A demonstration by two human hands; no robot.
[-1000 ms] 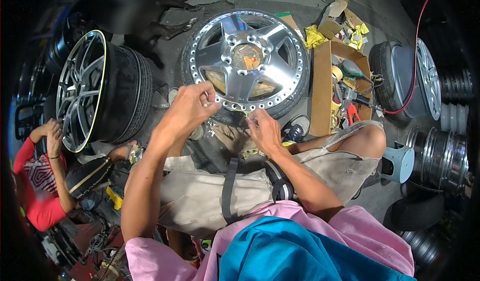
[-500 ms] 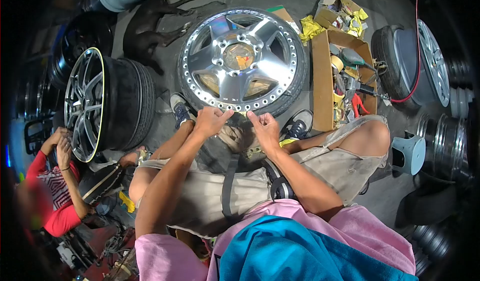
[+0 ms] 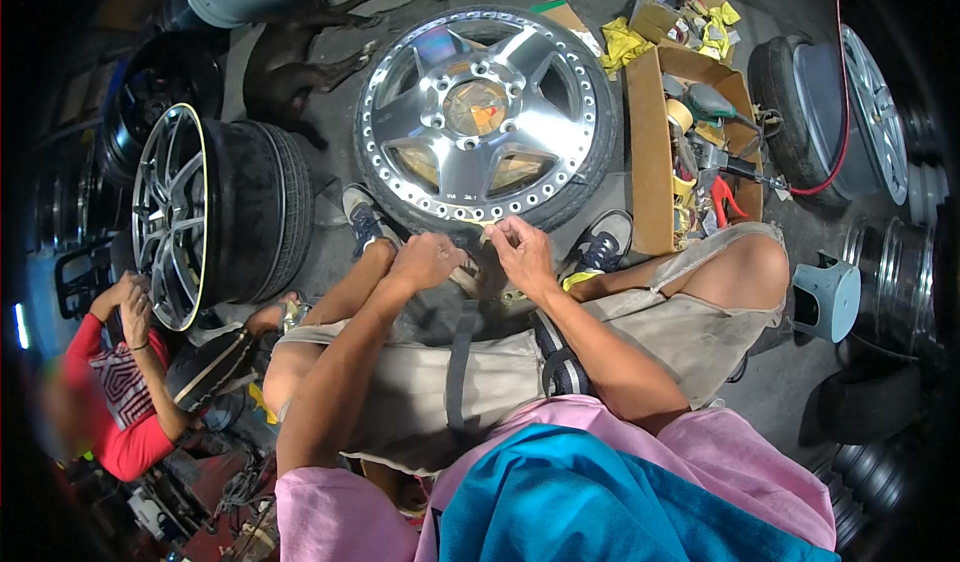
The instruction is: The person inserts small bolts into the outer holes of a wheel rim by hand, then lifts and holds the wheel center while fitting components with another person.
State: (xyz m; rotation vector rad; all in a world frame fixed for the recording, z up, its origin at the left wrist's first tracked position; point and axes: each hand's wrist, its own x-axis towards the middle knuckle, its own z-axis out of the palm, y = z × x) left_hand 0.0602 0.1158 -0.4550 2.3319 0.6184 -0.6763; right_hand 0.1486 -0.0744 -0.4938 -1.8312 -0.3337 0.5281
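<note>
A polished multi-spoke wheel (image 3: 468, 175) with a tire (image 3: 375, 187) lies face up on the floor in front of me. At its near edge, my right hand (image 3: 522, 257) pinches what looks like a thin yellowish strip of tape (image 3: 486, 230) against the rim. My left hand (image 3: 428, 261) is a little to the left and just below the rim, its fingers curled closed. Whatever those fingers hold, if anything, is hidden. Both hands are between my shoes.
A cardboard box (image 3: 650, 167) of tools and tape rolls stands right of the wheel. Another wheel, its rim edged in yellow (image 3: 203, 212), stands on the left beside a seated person in a red sleeve (image 3: 150, 442). A dark dog (image 3: 285, 72) lies beyond; a blue stool (image 3: 828, 297) is right.
My left hand has drawn back slightly from the rim toward me, its fingers more curled. My right hand stays at the rim with its fingers pinched closer. The view has shifted slightly.
</note>
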